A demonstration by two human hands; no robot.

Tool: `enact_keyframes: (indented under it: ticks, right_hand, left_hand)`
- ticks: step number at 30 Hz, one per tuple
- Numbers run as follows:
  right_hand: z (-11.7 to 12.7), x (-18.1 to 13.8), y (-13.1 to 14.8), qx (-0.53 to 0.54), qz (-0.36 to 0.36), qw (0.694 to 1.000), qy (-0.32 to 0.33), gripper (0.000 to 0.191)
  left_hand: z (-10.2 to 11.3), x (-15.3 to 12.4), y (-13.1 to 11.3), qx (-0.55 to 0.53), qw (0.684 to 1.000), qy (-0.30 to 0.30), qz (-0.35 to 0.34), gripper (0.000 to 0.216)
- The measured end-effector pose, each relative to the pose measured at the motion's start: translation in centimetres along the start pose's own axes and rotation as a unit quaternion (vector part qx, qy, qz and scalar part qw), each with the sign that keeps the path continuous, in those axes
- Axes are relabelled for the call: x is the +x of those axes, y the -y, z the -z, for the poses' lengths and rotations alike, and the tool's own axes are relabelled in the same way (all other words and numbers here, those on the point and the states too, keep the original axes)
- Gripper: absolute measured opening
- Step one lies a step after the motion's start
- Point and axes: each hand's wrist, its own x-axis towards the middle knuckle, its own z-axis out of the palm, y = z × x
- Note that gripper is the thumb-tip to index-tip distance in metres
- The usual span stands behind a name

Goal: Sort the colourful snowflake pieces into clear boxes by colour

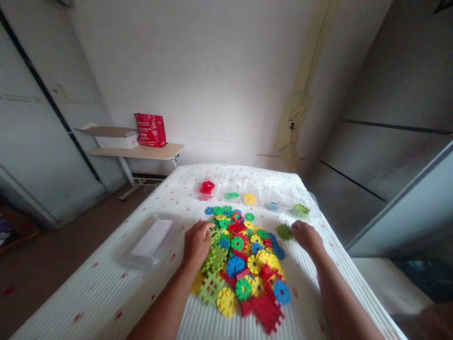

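Observation:
A heap of plastic interlocking pieces (235,267), flat discs and notched squares in red, yellow, blue and green, spreads over the middle of the table. My left hand (197,242) is at the heap's left edge, its fingers curled beside light-green square pieces (216,257); what they pinch, if anything, is hidden. To the right of the heap, my right hand (308,237) is closed at the edge of an olive-green notched piece (284,231).
Clear plastic boxes line the far side, holding red pieces (207,187), green pieces (232,195), yellow pieces (249,199), a blue piece (273,206) and olive-green pieces (301,209). A clear container (123,255) with a white card (153,237) lies left. Behind is a side table (159,150) with a red bag (151,131).

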Motion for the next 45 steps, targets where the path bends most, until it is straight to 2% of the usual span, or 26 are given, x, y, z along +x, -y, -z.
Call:
enact_keyframes:
  ticks: [4, 7, 10, 20, 24, 29, 33, 39, 45]
  right_hand:
    - [0.6, -0.6, 0.4, -0.029, -0.003, 1.000, 0.007, 0.032]
    - [0.5, -1.0, 0.7, -0.007, 0.034, 0.999, -0.001, 0.044]
    - [0.1, -1.2, 1.4, -0.034, 0.061, 0.998, 0.006, 0.054]
    - [0.2, -2.1, 3.7, -0.060, 0.037, 0.997, -0.011, 0.036]
    - [1.7, -1.8, 2.8, -0.024, 0.052, 0.997, -0.057, 0.042]
    - [5.5, 1.5, -0.8, -0.029, 0.002, 0.990, -0.135, 0.050]
    - [7.8, 5.9, -2.7, -0.062, -0.022, 0.991, -0.118, 0.050]
    - [7.8, 11.1, -2.8, -0.109, 0.008, 0.992, -0.066, 0.049]
    - [7.9, 12.2, -2.7, -0.101, 0.022, 0.992, -0.072, 0.047]
  left_hand:
    - [0.0, 0.0, 0.1, 0.010, 1.000, 0.005, 0.003, 0.031]
    - [0.0, 0.0, 0.1, 0.009, 1.000, 0.002, -0.003, 0.032]
    - [0.1, 0.1, 0.1, 0.008, 1.000, -0.003, -0.007, 0.030]
    - [-0.1, 0.1, 0.4, 0.015, 1.000, -0.002, -0.014, 0.028]
    - [-0.1, 0.2, 0.7, 0.008, 1.000, -0.007, -0.015, 0.028]
    - [0.0, 0.3, 1.0, -0.004, 1.000, -0.016, -0.006, 0.028]
    - [0.0, 0.3, 1.1, -0.016, 1.000, -0.017, 0.002, 0.028]
    - [-0.2, 0.4, 1.3, -0.025, 0.999, -0.028, 0.009, 0.028]
    - [-0.1, 0.4, 1.6, -0.034, 0.999, -0.035, 0.017, 0.028]
